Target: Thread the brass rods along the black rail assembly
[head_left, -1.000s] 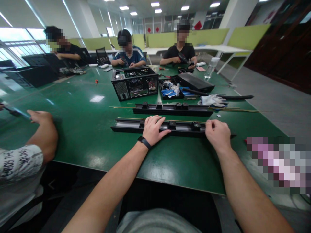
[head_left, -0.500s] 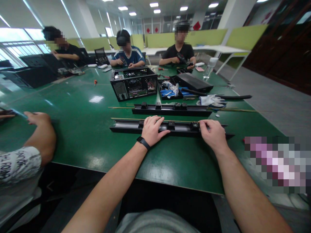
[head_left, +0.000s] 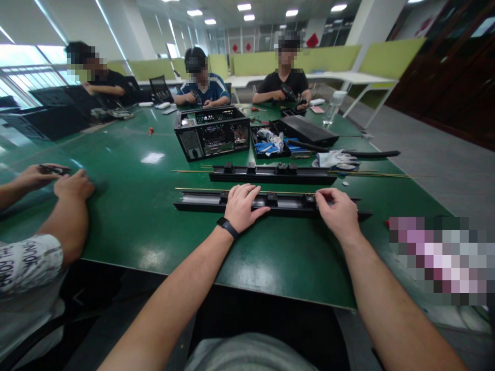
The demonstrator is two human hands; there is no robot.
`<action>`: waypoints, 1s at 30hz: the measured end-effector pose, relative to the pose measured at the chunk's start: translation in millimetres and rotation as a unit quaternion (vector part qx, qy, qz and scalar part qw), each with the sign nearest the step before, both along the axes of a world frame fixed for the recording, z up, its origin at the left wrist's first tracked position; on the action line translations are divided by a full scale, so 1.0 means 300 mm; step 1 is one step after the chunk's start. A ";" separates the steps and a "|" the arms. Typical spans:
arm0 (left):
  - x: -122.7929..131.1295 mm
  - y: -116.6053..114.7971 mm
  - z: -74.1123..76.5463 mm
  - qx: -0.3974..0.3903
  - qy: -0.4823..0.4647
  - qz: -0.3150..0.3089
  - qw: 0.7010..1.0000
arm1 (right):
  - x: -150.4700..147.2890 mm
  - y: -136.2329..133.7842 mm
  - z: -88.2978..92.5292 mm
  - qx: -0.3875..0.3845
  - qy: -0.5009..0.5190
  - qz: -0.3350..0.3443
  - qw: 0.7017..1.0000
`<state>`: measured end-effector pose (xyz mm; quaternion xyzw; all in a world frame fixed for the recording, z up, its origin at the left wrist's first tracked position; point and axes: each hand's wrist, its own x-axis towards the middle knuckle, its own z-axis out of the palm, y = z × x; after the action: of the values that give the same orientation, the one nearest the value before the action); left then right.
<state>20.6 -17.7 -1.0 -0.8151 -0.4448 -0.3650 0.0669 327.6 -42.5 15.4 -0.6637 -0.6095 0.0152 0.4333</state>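
Green desk spreads before me, open surface running from its front edge to the near black rail. A second black rail lies just beyond. My left grip, fingers loosely spread, rests across the near rail; my right grip, toward the rail's right end, pinches a thin brass rod along its far edge.

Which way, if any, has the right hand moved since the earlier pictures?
Yes: the right hand has moved left along the near black rail, judged against the right end of the far black rail.
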 end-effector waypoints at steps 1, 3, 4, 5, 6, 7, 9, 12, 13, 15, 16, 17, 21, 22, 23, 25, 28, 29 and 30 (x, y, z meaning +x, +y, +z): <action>0.000 0.000 0.000 -0.001 0.001 0.001 1.000 | 0.000 0.000 0.000 -0.002 0.004 0.002 1.000; 0.000 -0.001 0.002 -0.003 0.003 0.000 1.000 | 0.002 0.001 0.000 -0.011 0.009 0.006 1.000; 0.000 -0.002 0.002 -0.003 0.003 0.000 1.000 | 0.003 0.002 0.000 -0.017 0.011 0.007 1.000; 0.000 -0.002 0.002 -0.003 0.004 0.000 1.000 | 0.005 0.005 -0.001 -0.024 0.012 0.008 1.000; 0.000 -0.002 0.002 -0.002 0.004 0.001 1.000 | 0.007 0.008 -0.001 -0.030 0.014 0.007 0.999; 0.001 -0.002 0.002 -0.001 0.004 0.001 1.000 | 0.009 0.012 -0.002 -0.034 0.015 0.006 0.999; 0.002 -0.001 -0.001 0.000 0.004 0.001 1.000 | 0.013 0.020 -0.005 -0.039 0.009 0.005 0.999; 0.006 0.001 -0.007 -0.003 0.004 -0.001 1.000 | 0.025 0.030 -0.011 -0.030 -0.009 0.003 1.000; 0.007 0.001 -0.008 -0.005 0.003 0.000 1.000 | 0.031 0.032 -0.013 -0.026 -0.013 -0.002 1.000; 0.009 0.001 -0.010 -0.007 0.001 0.002 1.000 | 0.044 0.033 -0.017 -0.020 -0.015 -0.023 0.999; 0.010 0.000 -0.011 -0.008 -0.001 0.004 1.000 | 0.050 0.032 -0.018 -0.020 -0.013 -0.038 0.999; 0.010 0.000 -0.010 -0.008 -0.002 0.005 1.000 | 0.054 0.031 -0.019 -0.021 -0.010 -0.052 0.998; 0.009 -0.002 -0.006 -0.017 -0.002 0.005 1.000 | 0.055 0.027 -0.018 -0.038 -0.016 -0.067 0.997; 0.009 -0.002 -0.005 -0.020 -0.001 0.005 1.000 | 0.053 0.027 -0.017 -0.043 -0.026 -0.063 0.997; 0.008 -0.002 -0.004 -0.021 -0.001 0.005 1.000 | 0.052 0.028 -0.017 -0.048 -0.036 -0.059 0.996; 0.007 -0.002 -0.003 -0.018 -0.002 0.006 1.000 | 0.053 0.030 -0.017 -0.056 -0.051 -0.063 0.995; 0.005 -0.002 -0.002 -0.012 -0.004 0.005 1.000 | 0.062 0.036 -0.019 -0.067 -0.055 -0.082 0.993; 0.004 -0.002 -0.002 -0.012 -0.004 0.005 1.000 | 0.065 0.038 -0.021 -0.068 -0.054 -0.088 0.992; 0.004 -0.002 -0.002 -0.014 -0.004 0.005 1.000 | 0.068 0.041 -0.024 -0.067 -0.052 -0.093 0.992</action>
<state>21.7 -18.4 -1.6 -0.8123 -0.4542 -0.3616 0.0561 348.0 -30.1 8.2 -0.7446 -0.5649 -0.0191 0.3551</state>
